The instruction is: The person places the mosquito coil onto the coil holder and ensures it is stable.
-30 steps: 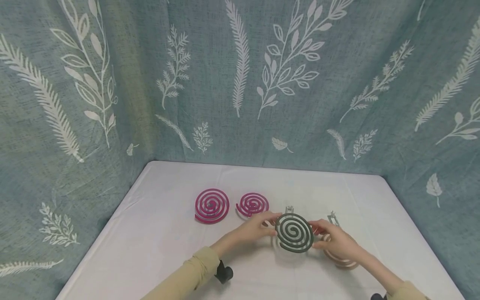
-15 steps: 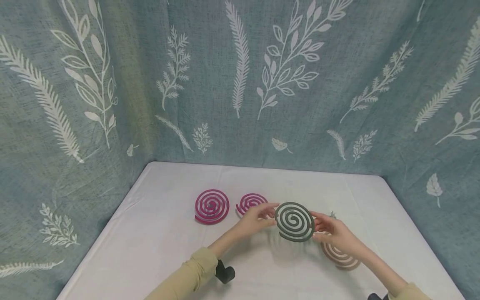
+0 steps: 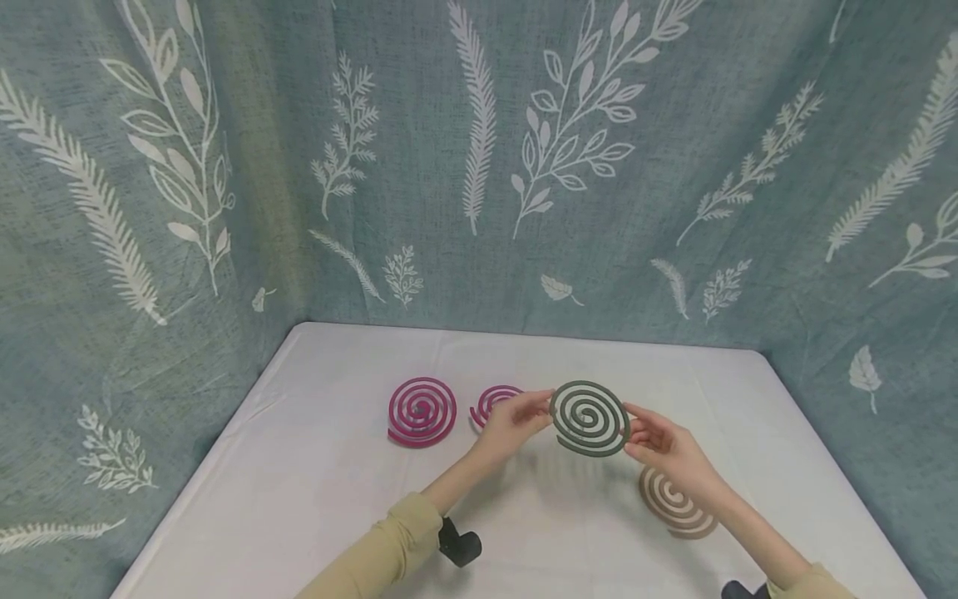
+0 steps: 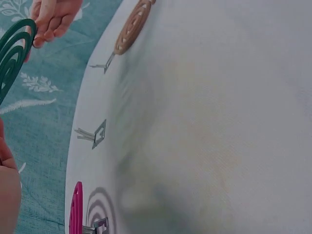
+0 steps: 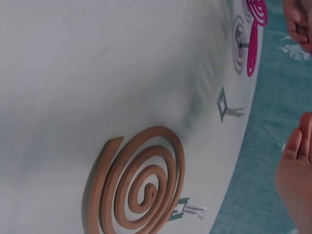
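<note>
A dark green mosquito coil (image 3: 587,418) is held up off the table in the head view, its spiral facing me. My left hand (image 3: 511,423) pinches its left edge, while my right hand (image 3: 671,452) pinches the right edge between thumb and fingers. In the left wrist view, part of the green coil (image 4: 14,53) shows at the left border. A bare metal coil stand (image 4: 99,134) stands on the table below the hands. The brown mosquito coil (image 5: 146,195) lies on the table under my right forearm, beside another metal stand (image 5: 181,208).
Two magenta mosquito coils stand to the left: one whole in view (image 3: 422,410), the other coil (image 3: 486,408) partly behind my left hand. A metal stand (image 4: 101,226) props one up. The white table (image 3: 337,499) meets a leaf-patterned blue-green curtain (image 3: 419,166) at the back.
Both hands have raised the green coil upward in the head view, above where it was near the middle metal stand. The magenta and brown coils have not moved.
</note>
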Motion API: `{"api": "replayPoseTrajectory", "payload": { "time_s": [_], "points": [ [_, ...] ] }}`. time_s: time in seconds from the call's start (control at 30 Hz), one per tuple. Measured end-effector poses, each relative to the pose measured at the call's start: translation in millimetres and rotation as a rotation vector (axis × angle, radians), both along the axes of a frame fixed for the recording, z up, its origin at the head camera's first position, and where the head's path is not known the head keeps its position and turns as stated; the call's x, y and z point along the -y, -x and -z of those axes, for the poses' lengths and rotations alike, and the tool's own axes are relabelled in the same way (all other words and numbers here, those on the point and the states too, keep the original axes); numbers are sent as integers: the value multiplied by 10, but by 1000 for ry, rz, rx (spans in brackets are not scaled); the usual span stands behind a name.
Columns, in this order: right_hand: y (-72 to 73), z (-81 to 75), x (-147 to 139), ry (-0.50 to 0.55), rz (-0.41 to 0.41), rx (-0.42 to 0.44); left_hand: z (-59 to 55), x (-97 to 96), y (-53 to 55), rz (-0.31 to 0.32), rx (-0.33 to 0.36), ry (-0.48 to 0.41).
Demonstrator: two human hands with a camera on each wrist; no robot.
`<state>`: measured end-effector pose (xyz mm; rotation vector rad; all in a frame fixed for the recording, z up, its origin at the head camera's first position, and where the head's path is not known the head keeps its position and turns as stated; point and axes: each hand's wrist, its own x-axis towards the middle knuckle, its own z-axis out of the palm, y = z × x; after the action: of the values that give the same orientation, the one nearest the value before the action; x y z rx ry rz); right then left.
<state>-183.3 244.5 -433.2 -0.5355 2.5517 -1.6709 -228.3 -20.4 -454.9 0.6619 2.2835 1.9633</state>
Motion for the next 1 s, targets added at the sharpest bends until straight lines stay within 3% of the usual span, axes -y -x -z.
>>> {"api": "replayPoseTrajectory", "payload": {
  "time_s": [0.37,0.6,0.83,0.93,1.0],
  "points": [
    [43,-59,25,62,140,-29,-137,-74,35,-15,-13,-34],
    [86,-104,23,46,228,63,-213,-150,65,-58,25,-51],
    [153,-97,12,83,250,123,-499,-165,-42,-56,25,-63],
    [188,-84,8,102,251,131,-491,-186,-20,-55,26,-90],
    [209,-70,12,122,251,134,-398,-214,38,-65,19,-117]
  ]
}}
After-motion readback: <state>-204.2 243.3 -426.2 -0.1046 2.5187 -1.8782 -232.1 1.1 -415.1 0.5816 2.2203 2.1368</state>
